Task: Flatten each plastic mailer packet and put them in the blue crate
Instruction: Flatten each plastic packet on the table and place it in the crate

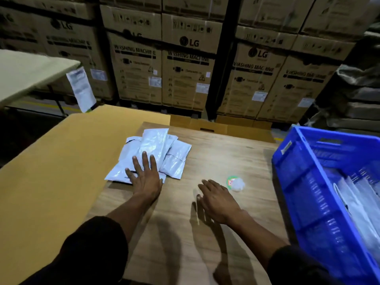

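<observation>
A loose pile of several white plastic mailer packets (pixel 156 149) lies on the wooden table (pixel 216 157), left of centre. My left hand (pixel 145 175) lies flat with spread fingers on the pile's near edge. My right hand (pixel 216 199) hovers just above the bare table to the right of the pile, fingers straight and holding nothing. The blue crate (pixel 304 182) stands at the table's right side, and flattened white mailers (pixel 357 204) lie inside it.
A tan cardboard sheet (pixel 57 171) covers the table's left part. A small crumpled plastic wrapper with a green and red label (pixel 235 183) lies between my right hand and the crate. Stacked cardboard appliance boxes (pixel 185 64) fill the background; another table (pixel 26 73) stands far left.
</observation>
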A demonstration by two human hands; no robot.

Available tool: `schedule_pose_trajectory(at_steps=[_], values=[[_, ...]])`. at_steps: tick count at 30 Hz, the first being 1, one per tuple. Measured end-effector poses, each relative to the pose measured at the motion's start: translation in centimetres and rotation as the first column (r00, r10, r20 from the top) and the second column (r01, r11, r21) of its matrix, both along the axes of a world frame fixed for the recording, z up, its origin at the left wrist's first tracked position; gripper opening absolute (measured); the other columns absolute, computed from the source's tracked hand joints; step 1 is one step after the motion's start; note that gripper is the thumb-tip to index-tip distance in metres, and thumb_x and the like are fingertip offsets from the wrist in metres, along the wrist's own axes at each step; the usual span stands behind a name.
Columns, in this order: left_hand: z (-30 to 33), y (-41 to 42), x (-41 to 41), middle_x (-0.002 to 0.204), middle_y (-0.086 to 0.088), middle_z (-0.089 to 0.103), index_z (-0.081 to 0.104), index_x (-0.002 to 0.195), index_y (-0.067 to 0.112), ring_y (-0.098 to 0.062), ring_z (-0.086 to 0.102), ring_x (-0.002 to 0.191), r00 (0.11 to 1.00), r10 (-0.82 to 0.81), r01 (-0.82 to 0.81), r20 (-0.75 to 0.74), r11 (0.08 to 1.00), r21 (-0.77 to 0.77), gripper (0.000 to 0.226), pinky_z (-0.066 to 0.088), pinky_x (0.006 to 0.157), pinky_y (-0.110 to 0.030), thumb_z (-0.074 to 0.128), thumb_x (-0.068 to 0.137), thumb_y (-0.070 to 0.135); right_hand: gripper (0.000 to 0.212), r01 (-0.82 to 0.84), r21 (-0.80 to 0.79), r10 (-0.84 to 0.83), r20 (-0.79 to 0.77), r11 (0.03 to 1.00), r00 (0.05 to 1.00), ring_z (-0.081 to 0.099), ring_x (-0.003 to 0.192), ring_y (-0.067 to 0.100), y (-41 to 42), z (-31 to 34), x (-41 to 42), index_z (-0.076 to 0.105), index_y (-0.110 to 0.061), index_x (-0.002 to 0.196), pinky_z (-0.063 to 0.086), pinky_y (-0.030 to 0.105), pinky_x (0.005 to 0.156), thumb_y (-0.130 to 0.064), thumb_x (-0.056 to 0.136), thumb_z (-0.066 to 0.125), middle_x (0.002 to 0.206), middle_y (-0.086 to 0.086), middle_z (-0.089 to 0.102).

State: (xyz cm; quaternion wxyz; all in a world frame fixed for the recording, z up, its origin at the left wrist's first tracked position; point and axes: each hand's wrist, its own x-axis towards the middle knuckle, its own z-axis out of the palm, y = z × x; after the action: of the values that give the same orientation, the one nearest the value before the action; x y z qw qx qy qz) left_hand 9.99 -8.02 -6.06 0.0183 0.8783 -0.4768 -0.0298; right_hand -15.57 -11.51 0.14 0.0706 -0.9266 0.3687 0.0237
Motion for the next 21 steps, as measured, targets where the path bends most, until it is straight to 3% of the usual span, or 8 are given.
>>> schedule_pose_trajectory(at_steps=[3, 5, 8, 11, 13, 17, 21], values=[[-0.8, 0.1, 0.6, 0.166, -0.018, 0.018, 0.029, 0.156, 0.006, -0.048, 0.023, 0.148, 1.0, -0.013, 0.013, 0.001, 0.998, -0.064, 0.088, 0.032, 0.107, -0.069, 0.069, 0.078, 0.008, 0.061, 0.015, -0.01, -0.016, -0.015, 1.0, 1.0, 0.042, 0.138, 0.036, -0.8, -0.6, 0.0, 0.053, -0.01, 0.134, 0.043, 0.05, 0.105, -0.045, 0.097, 0.021, 0.15, 0.013, 0.047], [-0.9, 0.7, 0.9, 0.164, -0.018, 0.022, 0.033, 0.155, 0.004, -0.047, 0.027, 0.147, 0.997, -0.076, 0.077, 0.007, 0.99, -0.116, 0.088, 0.033, 0.108, -0.066, 0.064, 0.073, -0.001, 0.053, 0.023, -0.018, -0.024, -0.027, 1.0, 0.999, 0.041, 0.139, 0.035, -1.4, -0.9, -0.2, 0.052, -0.01, 0.137, 0.042, 0.049, 0.107, -0.041, 0.099, 0.03, 0.151, 0.013, 0.045], [-1.2, 1.8, 0.2, 0.166, -0.017, 0.016, 0.029, 0.157, 0.008, -0.044, 0.019, 0.15, 0.984, -0.178, 0.177, 0.021, 0.955, -0.238, 0.073, 0.027, 0.112, -0.066, 0.05, 0.088, 0.012, 0.061, 0.028, -0.015, -0.029, -0.052, 0.999, 0.998, 0.039, 0.14, 0.034, -1.7, -0.8, -0.4, 0.049, -0.01, 0.14, 0.039, 0.048, 0.109, -0.045, 0.098, 0.022, 0.152, 0.014, 0.043], [-1.7, 3.7, -1.7, 0.166, -0.016, 0.016, 0.029, 0.158, 0.016, -0.041, 0.019, 0.151, 0.943, -0.32, 0.333, 0.093, 0.896, -0.294, 0.064, 0.031, 0.11, -0.064, 0.029, 0.097, 0.032, 0.076, 0.04, -0.013, -0.04, -0.027, 0.999, 0.999, 0.035, 0.143, 0.033, -1.1, -0.3, -0.9, 0.046, -0.011, 0.143, 0.036, 0.047, 0.112, -0.054, 0.091, 0.011, 0.154, 0.012, 0.04], [-2.6, 5.2, -3.6, 0.167, -0.016, 0.012, 0.025, 0.159, 0.024, -0.038, 0.018, 0.152, 0.87, -0.469, 0.493, 0.15, 0.828, -0.269, 0.066, 0.03, 0.112, -0.062, 0.034, 0.095, 0.038, 0.069, 0.079, -0.063, -0.078, 0.019, 0.995, 0.997, 0.04, 0.141, 0.034, -0.4, 0.0, -1.7, 0.051, -0.01, 0.14, 0.04, 0.05, 0.108, -0.051, 0.094, 0.02, 0.152, 0.013, 0.044], [-4.7, 8.7, -7.9, 0.163, -0.017, 0.025, 0.034, 0.156, 0.032, -0.039, 0.037, 0.144, 0.644, -0.725, 0.764, 0.244, 0.628, -0.147, 0.065, 0.045, 0.103, -0.056, 0.041, 0.092, 0.042, 0.055, 0.109, -0.157, -0.099, 0.074, 0.981, 0.992, 0.047, 0.135, 0.037, 1.2, -0.6, -4.8, 0.057, -0.008, 0.133, 0.046, 0.053, 0.1, -0.043, 0.097, 0.035, 0.146, 0.017, 0.05], [-4.2, 10.7, -10.6, 0.166, -0.01, 0.021, 0.024, 0.158, 0.035, -0.037, 0.032, 0.147, 0.456, -0.851, 0.885, 0.259, 0.464, -0.032, 0.069, 0.042, 0.107, -0.053, 0.04, 0.094, 0.051, 0.067, 0.036, -0.089, -0.037, 0.001, 0.995, 0.999, 0.04, 0.141, 0.035, 3.3, -2.1, -9.2, 0.052, -0.008, 0.14, 0.039, 0.055, 0.108, -0.051, 0.1, 0.02, 0.153, 0.012, 0.044]])
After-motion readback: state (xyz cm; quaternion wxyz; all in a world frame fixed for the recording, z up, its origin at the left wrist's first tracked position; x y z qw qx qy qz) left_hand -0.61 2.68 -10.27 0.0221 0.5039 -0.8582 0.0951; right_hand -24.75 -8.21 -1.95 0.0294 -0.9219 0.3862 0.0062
